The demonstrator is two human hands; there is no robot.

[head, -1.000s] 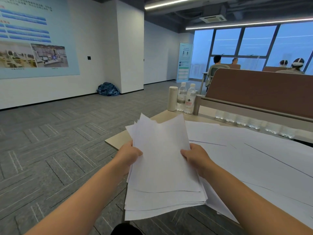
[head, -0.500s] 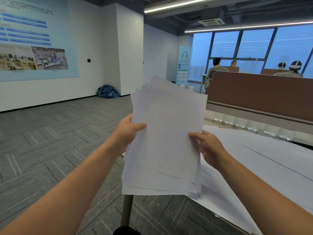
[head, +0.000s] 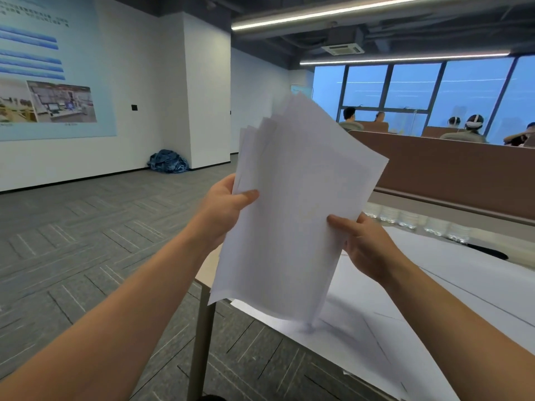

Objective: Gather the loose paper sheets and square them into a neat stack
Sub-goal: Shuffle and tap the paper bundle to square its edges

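A bundle of white paper sheets (head: 292, 209) stands nearly upright in front of me, tilted to the right, its lower corner touching the table near the front edge. The sheets are fanned unevenly at the top left. My left hand (head: 224, 208) grips the bundle's left edge with the thumb on the front. My right hand (head: 366, 244) grips the right edge, thumb across the front. More white sheets (head: 434, 308) lie spread flat over the table (head: 209, 269).
The table's left corner and a metal leg (head: 201, 351) stand over grey carpet. A brown partition (head: 451, 172) with a row of clear cups (head: 417, 221) runs along the table's far side. People sit beyond it by the windows. A blue bag (head: 168, 162) lies by the wall.
Both hands have raised the bundle from lying low over the table edge to nearly upright, then tilted it right with a lower corner down on the table.
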